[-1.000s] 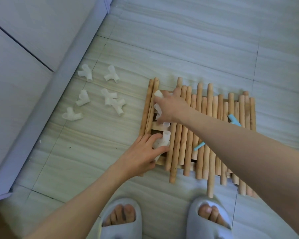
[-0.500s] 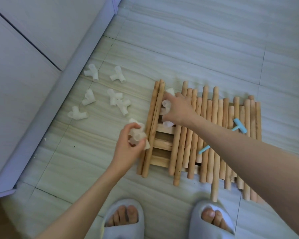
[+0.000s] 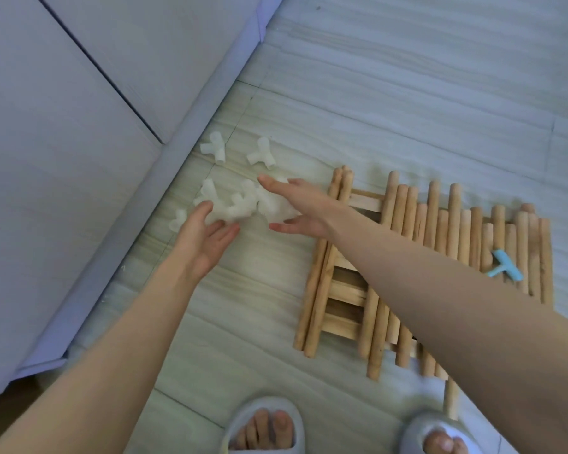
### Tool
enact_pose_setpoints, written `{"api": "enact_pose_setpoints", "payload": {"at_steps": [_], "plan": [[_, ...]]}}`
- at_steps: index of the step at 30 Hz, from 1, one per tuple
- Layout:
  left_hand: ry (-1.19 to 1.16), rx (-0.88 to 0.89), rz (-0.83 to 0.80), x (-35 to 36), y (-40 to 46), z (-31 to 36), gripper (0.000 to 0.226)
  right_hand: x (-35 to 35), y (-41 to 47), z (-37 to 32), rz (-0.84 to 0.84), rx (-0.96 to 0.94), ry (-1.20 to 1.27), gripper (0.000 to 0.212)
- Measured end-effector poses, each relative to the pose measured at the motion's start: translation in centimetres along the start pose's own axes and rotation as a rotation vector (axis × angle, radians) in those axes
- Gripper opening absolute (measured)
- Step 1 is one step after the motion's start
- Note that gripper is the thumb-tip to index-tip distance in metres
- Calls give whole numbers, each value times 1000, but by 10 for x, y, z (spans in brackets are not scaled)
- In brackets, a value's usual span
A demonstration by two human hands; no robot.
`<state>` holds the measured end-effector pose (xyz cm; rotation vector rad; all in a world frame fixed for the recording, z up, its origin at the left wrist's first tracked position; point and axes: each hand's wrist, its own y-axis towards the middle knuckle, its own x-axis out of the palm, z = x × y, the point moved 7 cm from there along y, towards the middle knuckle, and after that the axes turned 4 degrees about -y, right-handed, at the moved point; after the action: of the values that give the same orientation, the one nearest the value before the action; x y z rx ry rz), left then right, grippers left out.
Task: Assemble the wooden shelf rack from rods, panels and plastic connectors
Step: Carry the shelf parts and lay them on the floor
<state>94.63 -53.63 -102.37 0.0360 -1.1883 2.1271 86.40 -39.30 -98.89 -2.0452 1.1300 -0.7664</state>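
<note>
Both my hands are out over the heap of white plastic connectors (image 3: 240,204) on the floor tiles (image 3: 407,93), left of the wooden rods (image 3: 453,250); my left hand (image 3: 204,240) lies palm up with its fingers straight and relaxed, holding nothing, its fingertips at the near edge of the heap; my right hand (image 3: 295,208) is spread too, fingers straight, and the blur keeps me from telling whether it touches the connectors under it or merely hovers; two more connectors (image 3: 259,154) sit apart, nearer the grey cabinet base (image 3: 138,204); the rods lie side by side in a loose raft over the slatted panels (image 3: 345,290), with a small blue mallet (image 3: 505,267) resting on their far right; I judge this is sorting, with no joint yet made; the risk, as I see it, is that my right forearm, stretched low across the raft, drags a rod and sets the round sticks rolling off the panels; a careless sweep could also skitter the light connectors against the cabinet base; my slippers (image 3: 263,427) stand close to the rod ends, so a shuffle could kick them.
</note>
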Motion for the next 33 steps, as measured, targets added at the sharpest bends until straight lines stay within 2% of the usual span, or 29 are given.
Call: {"api": "enact_pose_setpoints", "payload": {"at_steps": [5, 6, 8, 10, 12, 14, 17, 19, 22, 24, 26, 30, 33], "plan": [[32, 49, -16, 0, -2, 7, 54, 0, 0, -2, -69, 1, 29, 45], [55, 66, -16, 1, -4, 5, 54, -6, -3, -1, -66, 6, 46, 43], [103, 100, -19, 5, -12, 0, 50, -23, -8, -2, -26, -12, 24, 52], [195, 129, -2, 11, -21, -10, 39, -50, -16, -6, 96, -85, -83, 50], [379, 140, -1, 18, -30, -27, 33, -81, -30, -12, 250, -206, -297, 35], [610, 144, -68, 27, -39, -50, 37, -105, -44, -14, 351, -323, -720, 22], [951, 129, -269, 39, -51, -91, 55, -113, -53, 11, 280, -347, -1313, 42], [1121, 158, -421, 49, -59, -113, 68, -109, -55, 30, 262, -354, -1534, 50], [1182, 218, -497, 53, -66, -127, 75, -96, -55, 39, 281, -439, -1678, 39], [1176, 202, -486, 50, -64, -127, 75, -90, -54, 39, 263, -458, -1670, 30], [1163, 176, -482, 48, -62, -126, 74, -90, -57, 30, 283, -486, -1556, 28], [1079, 143, -396, 43, -58, -118, 60, -99, -68, -6, 384, -450, -1071, 42], [905, 103, -216, 29, -55, -107, 40, -79, -55, -6, 292, -304, -748, 54]]}}
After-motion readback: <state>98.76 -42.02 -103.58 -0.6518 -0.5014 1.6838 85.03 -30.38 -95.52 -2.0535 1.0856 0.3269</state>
